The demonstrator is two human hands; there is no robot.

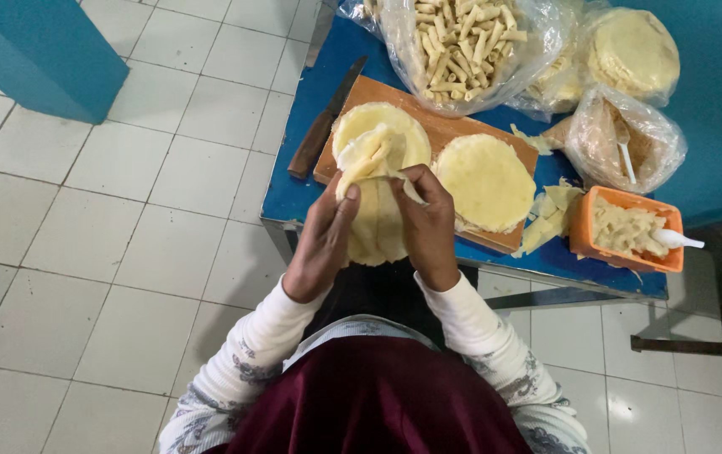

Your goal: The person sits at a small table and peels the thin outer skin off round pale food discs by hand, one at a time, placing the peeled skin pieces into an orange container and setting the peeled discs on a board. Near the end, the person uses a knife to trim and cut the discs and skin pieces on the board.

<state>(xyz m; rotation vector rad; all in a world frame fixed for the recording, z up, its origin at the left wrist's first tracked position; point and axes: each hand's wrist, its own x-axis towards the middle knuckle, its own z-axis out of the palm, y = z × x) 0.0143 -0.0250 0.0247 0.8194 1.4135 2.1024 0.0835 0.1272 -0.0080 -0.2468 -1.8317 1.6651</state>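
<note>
Both hands hold 1 thin dough sheet over the tabletop edge: left hand and right hand pinch it closed-fingered. Folding well probably needs light, even pulls, lest it tear.

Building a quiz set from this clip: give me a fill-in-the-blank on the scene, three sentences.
1. Both hands, left hand and right hand, hold a thin round ____ wrapper.
2. The knife lies to the ____ of the wooden board.
3. The white spoon rests in the ____ tub of filling.

Missing words: dough; left; orange
</note>
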